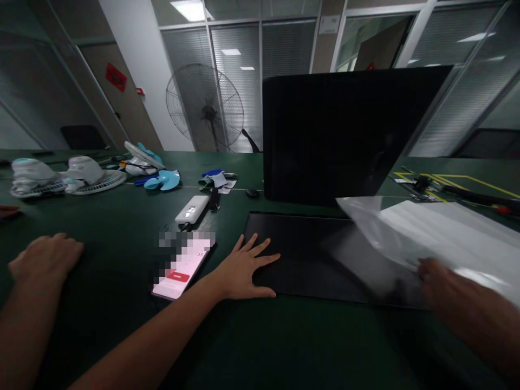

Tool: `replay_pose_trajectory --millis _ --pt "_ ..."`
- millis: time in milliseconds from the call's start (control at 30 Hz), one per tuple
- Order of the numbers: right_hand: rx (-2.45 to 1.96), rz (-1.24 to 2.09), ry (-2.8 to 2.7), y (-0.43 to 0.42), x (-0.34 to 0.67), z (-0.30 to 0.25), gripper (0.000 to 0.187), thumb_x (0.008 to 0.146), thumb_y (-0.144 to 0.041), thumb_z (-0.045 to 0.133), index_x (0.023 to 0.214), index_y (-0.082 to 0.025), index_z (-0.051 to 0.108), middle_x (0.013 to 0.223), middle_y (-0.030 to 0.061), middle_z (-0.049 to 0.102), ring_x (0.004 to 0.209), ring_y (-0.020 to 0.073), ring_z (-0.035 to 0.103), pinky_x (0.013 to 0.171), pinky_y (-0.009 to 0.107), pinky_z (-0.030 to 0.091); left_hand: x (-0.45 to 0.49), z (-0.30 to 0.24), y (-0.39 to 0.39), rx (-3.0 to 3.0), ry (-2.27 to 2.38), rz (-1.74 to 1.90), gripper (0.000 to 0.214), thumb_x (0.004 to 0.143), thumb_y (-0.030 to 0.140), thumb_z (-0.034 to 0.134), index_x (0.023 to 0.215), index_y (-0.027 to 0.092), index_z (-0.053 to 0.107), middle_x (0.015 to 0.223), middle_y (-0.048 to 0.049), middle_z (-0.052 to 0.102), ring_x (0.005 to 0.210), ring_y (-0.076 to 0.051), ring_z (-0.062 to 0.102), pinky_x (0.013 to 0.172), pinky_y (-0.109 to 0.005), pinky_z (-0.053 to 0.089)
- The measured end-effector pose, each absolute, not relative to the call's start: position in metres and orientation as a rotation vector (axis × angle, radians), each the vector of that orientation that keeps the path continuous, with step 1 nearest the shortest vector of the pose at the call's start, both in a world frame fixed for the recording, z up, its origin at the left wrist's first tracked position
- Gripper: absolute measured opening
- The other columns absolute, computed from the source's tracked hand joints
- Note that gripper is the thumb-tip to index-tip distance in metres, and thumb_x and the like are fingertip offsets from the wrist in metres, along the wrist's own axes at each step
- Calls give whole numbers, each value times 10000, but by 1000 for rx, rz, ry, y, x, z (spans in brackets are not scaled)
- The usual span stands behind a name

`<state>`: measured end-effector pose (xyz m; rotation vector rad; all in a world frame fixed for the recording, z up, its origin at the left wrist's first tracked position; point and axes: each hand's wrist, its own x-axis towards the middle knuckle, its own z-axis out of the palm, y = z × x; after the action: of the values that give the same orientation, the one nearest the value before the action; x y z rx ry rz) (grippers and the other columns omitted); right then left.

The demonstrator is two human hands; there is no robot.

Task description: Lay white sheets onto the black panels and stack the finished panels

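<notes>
Head view: a flat black panel lies on the table, with a hand at each end.
The left hand rests spread flat on the panel's left edge, gripping nothing. The right hand, blurred at the panel's right end, meets the plastic film; I cannot tell whether it grips. The panel looks stiff and fragile, best held by its edges. A phone lies just left of the panel.

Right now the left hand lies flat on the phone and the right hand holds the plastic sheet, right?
No. In the head view the left hand lies flat on the black panel, beside the phone; the right hand does hold the plastic sheet.
</notes>
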<state>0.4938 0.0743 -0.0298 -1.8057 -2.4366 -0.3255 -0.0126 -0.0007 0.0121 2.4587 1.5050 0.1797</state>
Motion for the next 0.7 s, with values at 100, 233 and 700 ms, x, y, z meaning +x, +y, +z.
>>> replay_pose_trajectory --millis 100,233,700 --pt "-1492 -156 -2676 56 419 -18 637 881 -317 385 1514 -339 457 1469 60 548 1286 340 572 1033 571 533 -12 7 -1 2359 1551 313 939 914 760 477 1634 321 64 1697 -95 147 1557 -396 76 1209 -702 33" --pt "-1098 108 -2950 55 356 3 559 971 -247 359 1504 -342 500 1545 -2 461 1399 294 467 1141 587 421 -11 1 -1 2140 1646 654 971 978 723 338 1626 143 -96 1698 -173 5 1566 -360 56 1254 -601 102" --pt "-1085 279 -2658 81 384 13 606 1030 -510 390 1606 -351 291 1665 1 232 1530 295 219 1241 589 216 -10 -4 9 1882 1918 781 690 919 484 603 1534 240 409 1684 -92 249 1527 -339 282 1227 -558 286"
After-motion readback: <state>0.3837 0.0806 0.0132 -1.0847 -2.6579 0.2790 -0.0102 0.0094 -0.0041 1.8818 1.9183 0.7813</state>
